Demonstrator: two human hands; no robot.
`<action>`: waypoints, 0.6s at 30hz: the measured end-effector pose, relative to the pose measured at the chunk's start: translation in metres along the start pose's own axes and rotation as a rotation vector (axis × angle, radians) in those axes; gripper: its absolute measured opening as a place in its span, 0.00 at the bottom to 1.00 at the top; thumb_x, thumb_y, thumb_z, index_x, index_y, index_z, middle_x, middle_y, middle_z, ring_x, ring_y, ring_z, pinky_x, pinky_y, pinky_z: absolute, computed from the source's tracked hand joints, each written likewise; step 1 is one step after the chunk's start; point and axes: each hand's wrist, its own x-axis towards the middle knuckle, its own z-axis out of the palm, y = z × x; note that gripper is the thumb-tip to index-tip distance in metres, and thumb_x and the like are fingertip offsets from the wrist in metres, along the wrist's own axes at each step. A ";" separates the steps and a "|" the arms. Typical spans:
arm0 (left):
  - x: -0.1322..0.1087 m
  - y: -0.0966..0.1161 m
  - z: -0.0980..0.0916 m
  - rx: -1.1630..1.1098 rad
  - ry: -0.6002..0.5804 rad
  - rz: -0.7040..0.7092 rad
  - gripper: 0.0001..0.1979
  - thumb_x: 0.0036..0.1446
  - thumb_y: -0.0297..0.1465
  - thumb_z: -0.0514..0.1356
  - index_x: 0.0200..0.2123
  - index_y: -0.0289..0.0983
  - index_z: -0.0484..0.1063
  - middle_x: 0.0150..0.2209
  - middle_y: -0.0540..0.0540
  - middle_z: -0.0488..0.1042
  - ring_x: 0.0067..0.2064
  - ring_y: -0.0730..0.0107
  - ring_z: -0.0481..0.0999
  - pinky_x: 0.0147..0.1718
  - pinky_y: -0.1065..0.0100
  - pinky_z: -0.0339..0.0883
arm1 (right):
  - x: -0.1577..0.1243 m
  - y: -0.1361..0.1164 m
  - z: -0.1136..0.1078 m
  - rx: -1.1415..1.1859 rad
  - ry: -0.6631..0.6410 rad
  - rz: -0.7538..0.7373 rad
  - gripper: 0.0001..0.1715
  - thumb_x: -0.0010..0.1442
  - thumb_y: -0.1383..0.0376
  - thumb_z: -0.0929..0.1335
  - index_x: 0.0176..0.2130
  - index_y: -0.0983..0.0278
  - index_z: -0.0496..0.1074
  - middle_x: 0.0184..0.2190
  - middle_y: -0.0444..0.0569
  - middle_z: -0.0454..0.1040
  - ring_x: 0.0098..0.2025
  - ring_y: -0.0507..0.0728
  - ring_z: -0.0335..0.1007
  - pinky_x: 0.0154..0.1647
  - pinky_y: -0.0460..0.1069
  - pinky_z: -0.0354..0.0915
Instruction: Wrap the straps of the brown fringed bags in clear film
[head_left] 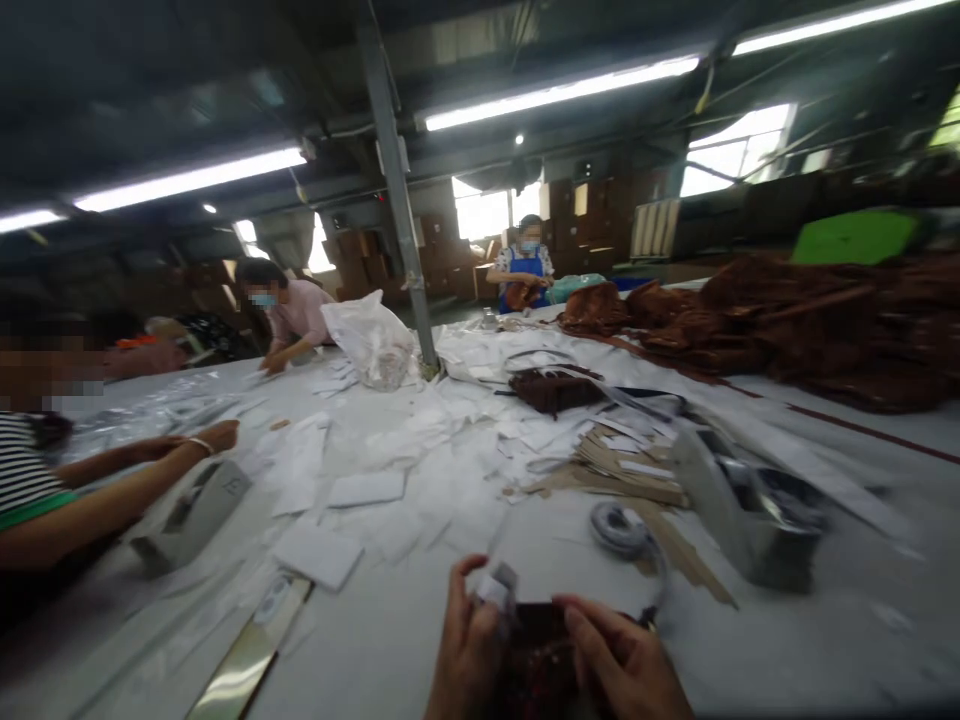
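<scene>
At the lower edge of the head view, a dark brown, leather-like piece is held between my two hands. My left hand grips its left side, with thumb and fingers bent. A small white and grey wad, perhaps paper or tape, sits at the fingertips of that hand. My right hand pinches the piece's upper right edge with thumb and forefinger. Blur hides the finer detail of the piece, and its bottom runs out of view. Just beyond my right hand lies a coiled grey strap.
Tape dispensers stand right and left. White paper pieces and brown card strips litter the table, with a brown bundle beyond. A co-worker's arm reaches in from the left. Brown material is heaped at right.
</scene>
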 end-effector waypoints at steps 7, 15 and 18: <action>0.017 -0.014 -0.034 -0.003 0.149 -0.078 0.39 0.41 0.54 0.63 0.50 0.36 0.60 0.33 0.43 0.77 0.27 0.66 0.74 0.26 0.68 0.65 | 0.028 0.038 -0.106 -0.555 0.635 -0.057 0.38 0.54 0.44 0.60 0.47 0.71 0.73 0.33 0.56 0.76 0.36 0.62 0.74 0.38 0.53 0.70; -0.007 -0.003 -0.044 0.298 0.013 -0.026 0.27 0.54 0.52 0.58 0.44 0.34 0.72 0.37 0.44 0.77 0.38 0.60 0.74 0.39 0.64 0.65 | 0.086 0.048 -0.105 -0.927 0.561 -0.100 0.29 0.55 0.57 0.66 0.53 0.68 0.70 0.51 0.62 0.68 0.54 0.67 0.62 0.56 0.60 0.58; -0.008 -0.001 -0.045 0.251 -0.004 -0.018 0.27 0.55 0.51 0.58 0.47 0.35 0.70 0.40 0.43 0.77 0.41 0.60 0.74 0.43 0.64 0.65 | 0.102 0.050 -0.097 -1.022 0.481 -0.115 0.23 0.51 0.62 0.70 0.47 0.66 0.74 0.51 0.62 0.67 0.54 0.70 0.61 0.56 0.63 0.56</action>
